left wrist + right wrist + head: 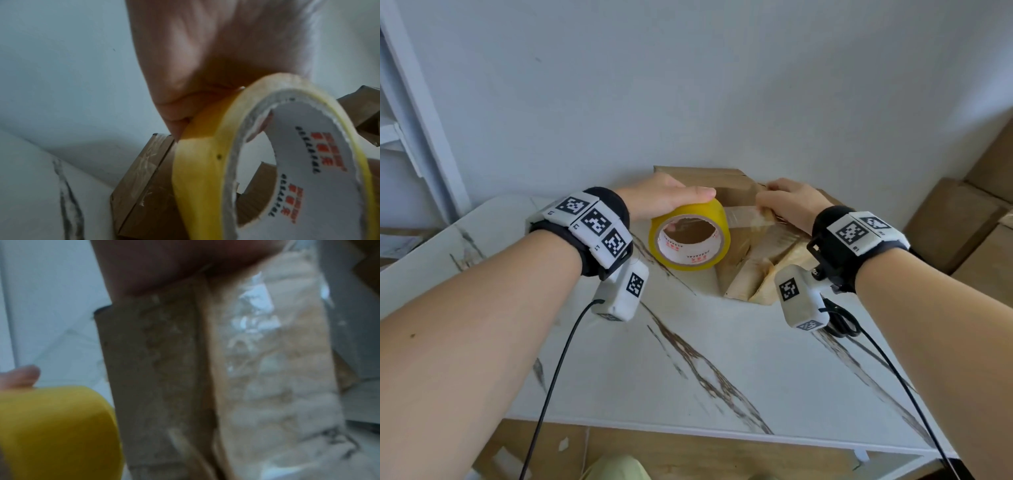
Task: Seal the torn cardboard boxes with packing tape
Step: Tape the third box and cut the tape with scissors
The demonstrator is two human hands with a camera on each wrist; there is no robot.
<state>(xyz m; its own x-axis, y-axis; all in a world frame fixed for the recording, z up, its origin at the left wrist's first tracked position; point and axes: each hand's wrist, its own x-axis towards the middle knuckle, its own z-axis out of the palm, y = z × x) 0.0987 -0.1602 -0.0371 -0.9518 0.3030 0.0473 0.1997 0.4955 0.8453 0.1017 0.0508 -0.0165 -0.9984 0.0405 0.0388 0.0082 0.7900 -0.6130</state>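
**Tape strip halfway onto the box**

Tape roll (690,236) sits in the left hand (664,198), fingers curled over its top, right against the cardboard box (743,246) on the table (688,359). The right hand (786,202) pins the clear strip (746,217) to the box, though I can't tell exactly how those fingers lie. I'd say this seam's only started: strip uncut, scissors (840,320) idle, more boxes (959,226) waiting. Right wrist view is too blurry to show the tear.

One roll of yellow packing tape (690,236); one torn cardboard box (750,253) on the desk (688,359); one pair of scissors (840,320); two hands, left hand (664,198) and right hand (787,202).
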